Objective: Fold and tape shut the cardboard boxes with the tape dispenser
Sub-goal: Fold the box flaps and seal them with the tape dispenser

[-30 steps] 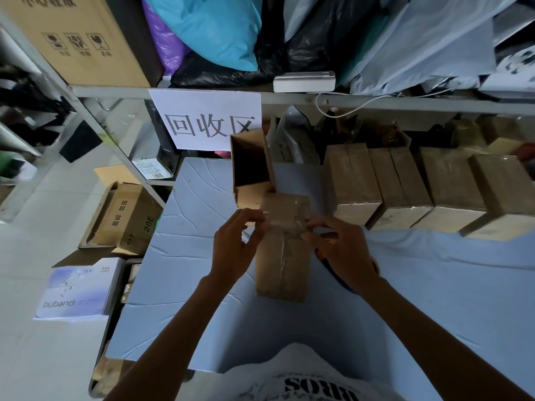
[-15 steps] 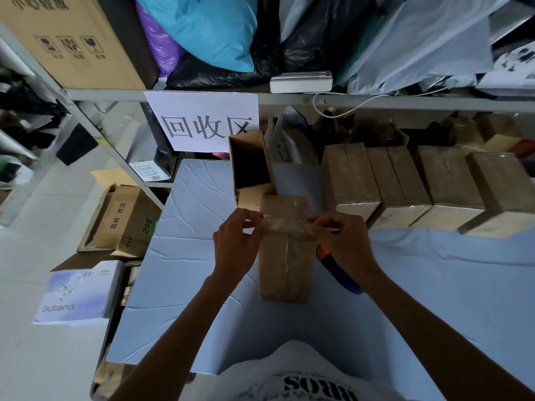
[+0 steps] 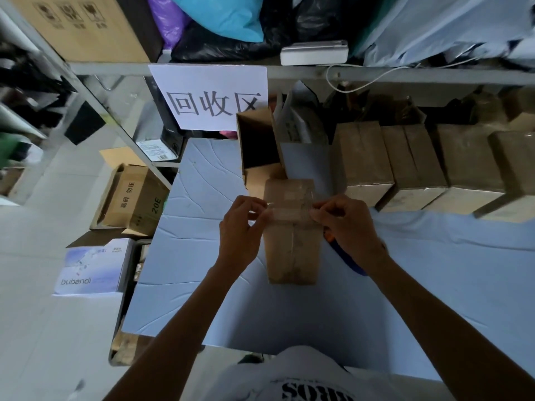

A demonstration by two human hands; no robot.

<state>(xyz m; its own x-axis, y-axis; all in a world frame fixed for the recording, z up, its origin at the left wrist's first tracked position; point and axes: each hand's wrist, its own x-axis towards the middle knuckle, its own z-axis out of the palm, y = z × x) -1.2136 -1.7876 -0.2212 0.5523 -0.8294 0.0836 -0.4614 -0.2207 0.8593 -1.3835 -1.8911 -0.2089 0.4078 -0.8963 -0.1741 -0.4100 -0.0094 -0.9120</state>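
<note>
Cardboard box on blue table, shelf behind.

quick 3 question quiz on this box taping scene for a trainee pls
1. True or false: the left hand and the right hand each pinch one end of a strip of clear tape stretched over the cardboard box.
2. Multiple choice: the table cover is A) red, B) light blue, C) green.
3. Fill in: the tape dispenser lies partly hidden under the ___ hand.

Key: 1 true; 2 B; 3 right.
</note>
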